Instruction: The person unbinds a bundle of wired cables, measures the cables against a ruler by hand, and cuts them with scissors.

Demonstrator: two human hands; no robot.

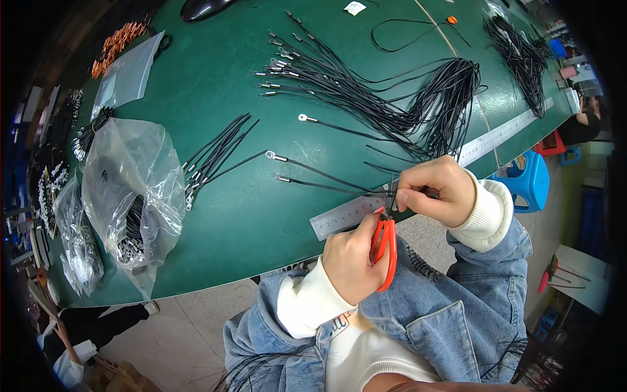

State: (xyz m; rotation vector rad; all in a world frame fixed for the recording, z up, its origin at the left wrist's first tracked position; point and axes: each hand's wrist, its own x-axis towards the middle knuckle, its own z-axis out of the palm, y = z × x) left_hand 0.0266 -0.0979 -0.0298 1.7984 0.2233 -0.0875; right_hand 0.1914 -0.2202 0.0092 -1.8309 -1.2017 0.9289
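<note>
My left hand (356, 256) is closed round the red handles of a pair of scissors (389, 255). Their blades point away from me, up against some thin black wires (336, 185). In a pinch, my right hand (439, 191) grips these wires just right of the blades. Silver ring terminals (277, 157) tip the wires' left ends. Under the wires, along the table's near edge, lies a steel ruler (349, 217). Beyond my hands spreads a large bundle of black wires (418, 108) with terminals, and one loose wire with a ring terminal (307, 119) lies below it.
Short cut wires (219, 153) lie left of centre on the green table (215, 78), beside a clear plastic bag (130, 176) of wires. Another wire bundle (519, 59) lies far right. Copper-coloured parts (117, 49) are at the far left. A blue stool (528, 179) stands right; a person (85, 333) is at lower left.
</note>
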